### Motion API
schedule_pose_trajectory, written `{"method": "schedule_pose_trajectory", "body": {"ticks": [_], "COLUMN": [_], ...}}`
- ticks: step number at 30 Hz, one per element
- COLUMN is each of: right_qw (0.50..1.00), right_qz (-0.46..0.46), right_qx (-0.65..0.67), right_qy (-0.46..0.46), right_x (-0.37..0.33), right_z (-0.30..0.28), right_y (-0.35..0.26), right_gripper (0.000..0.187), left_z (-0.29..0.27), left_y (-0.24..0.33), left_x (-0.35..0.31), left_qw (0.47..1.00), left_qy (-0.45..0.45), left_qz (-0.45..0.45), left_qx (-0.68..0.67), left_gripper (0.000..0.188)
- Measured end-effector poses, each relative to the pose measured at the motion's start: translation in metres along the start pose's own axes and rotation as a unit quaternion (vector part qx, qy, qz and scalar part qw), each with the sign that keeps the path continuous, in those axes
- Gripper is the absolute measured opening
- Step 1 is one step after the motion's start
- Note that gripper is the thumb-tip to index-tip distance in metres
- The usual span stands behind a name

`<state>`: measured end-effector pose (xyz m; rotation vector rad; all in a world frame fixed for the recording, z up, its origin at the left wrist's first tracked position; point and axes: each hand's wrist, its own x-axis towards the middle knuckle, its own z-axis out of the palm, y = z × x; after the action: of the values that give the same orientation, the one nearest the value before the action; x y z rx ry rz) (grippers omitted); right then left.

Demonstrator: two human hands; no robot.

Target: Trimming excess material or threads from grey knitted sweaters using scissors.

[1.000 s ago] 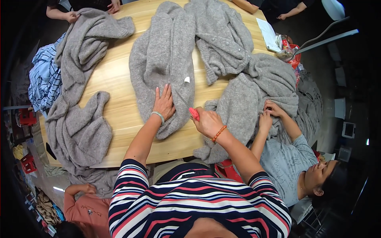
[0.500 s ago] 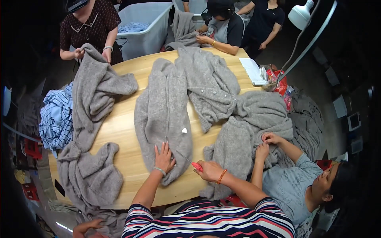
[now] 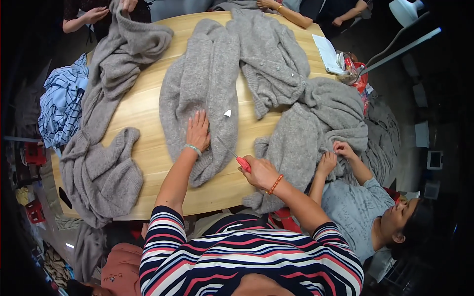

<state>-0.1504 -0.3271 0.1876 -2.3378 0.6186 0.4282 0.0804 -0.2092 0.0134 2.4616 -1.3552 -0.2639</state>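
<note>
A folded grey knitted sweater lies lengthwise on the table in front of me, a small white tag on its right part. My left hand rests flat on its lower part, fingers stretched out. In my right hand is a red-handled tool with a thin metal shaft, gripped by the handle. The shaft points up and left over the sweater, its tip near my left fingers; whether it touches the knit I cannot tell. The tip's shape is too small to make out.
More grey sweaters lie on the wooden table, at left and right. Blue patterned cloth is piled at the left edge. A co-worker's hands handle knitwear at my right; others stand across. A lamp and white pad are far right.
The view has shifted, so the table sits higher in the picture. My left hand has slid farther up the sweater and lies flatter. My right hand still grips the red-handled tool.
</note>
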Motion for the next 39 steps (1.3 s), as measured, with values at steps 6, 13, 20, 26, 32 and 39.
{"method": "schedule_pose_trajectory", "body": {"ticks": [6, 13, 20, 26, 32, 39], "right_qw": [0.996, 0.993, 0.966, 0.956, 0.964, 0.977], "right_qz": [-0.024, -0.024, -0.056, -0.003, 0.065, 0.069], "right_qx": [-0.025, 0.0, 0.191, 0.189, 0.182, 0.148], "right_qy": [-0.088, -0.117, 0.166, 0.222, 0.184, 0.136], "right_x": [-0.021, -0.028, -0.026, -0.043, -0.055, -0.05], "right_z": [0.005, 0.007, -0.009, -0.037, -0.027, -0.024], "right_y": [0.0, 0.0, 0.031, 0.06, 0.073, 0.078], "right_gripper": [0.031, 0.032, 0.036, 0.029, 0.03, 0.033], "left_z": [0.003, -0.007, -0.02, 0.031, 0.002, -0.007], "left_y": [-0.005, 0.003, 0.101, 0.144, 0.094, -0.03], "left_x": [-0.024, -0.07, -0.027, -0.015, -0.009, -0.053], "left_qw": [0.999, 1.0, 0.937, 0.92, 0.979, 0.976], "left_qy": [0.03, 0.015, 0.127, -0.28, 0.109, 0.066], "left_qz": [0.024, 0.023, 0.122, 0.232, 0.026, -0.156], "left_qx": [-0.028, 0.014, -0.303, -0.143, -0.168, 0.137], "left_gripper": [0.071, 0.079, 0.058, 0.044, 0.046, 0.063]}}
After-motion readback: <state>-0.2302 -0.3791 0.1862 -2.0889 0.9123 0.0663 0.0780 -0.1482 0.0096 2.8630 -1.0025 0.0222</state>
